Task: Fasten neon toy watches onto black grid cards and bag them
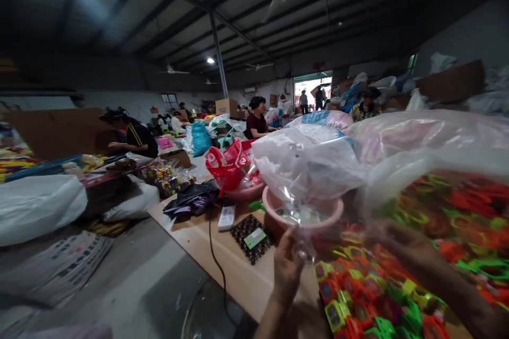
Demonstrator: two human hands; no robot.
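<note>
A clear plastic bag [305, 250] is at the left hand [287, 260], just in front of a pink basin [265, 205] that holds more clear plastic. The left forearm rises from the bottom edge, the hand upright with its fingers curled and pinching the bag near their tips. The right forearm slants in from the lower right corner, and the right hand [392, 238] reaches inward over a heap of red, yellow and green plastic toys [363, 310]; it is too blurred to tell whether its fingers are spread or pressed together. Large translucent plastic sacks [310, 156] bulge behind the basin and, at the right, over more of the toys. The table [244, 278] has a light brown top, and to the left of the basin it carries a black patterned tray [239, 231] with a green-and-white card [255, 238] on it, a white box [226, 217], a dark folded cloth-like bundle [193, 199] and a red bag [225, 167]. A black cable [212, 243] hangs over its edge. Beyond the grey floor [159, 280], people sit working among sacks and cartons in a dim hall with ceiling fans, a steel post [218, 53] and a bright doorway.
</note>
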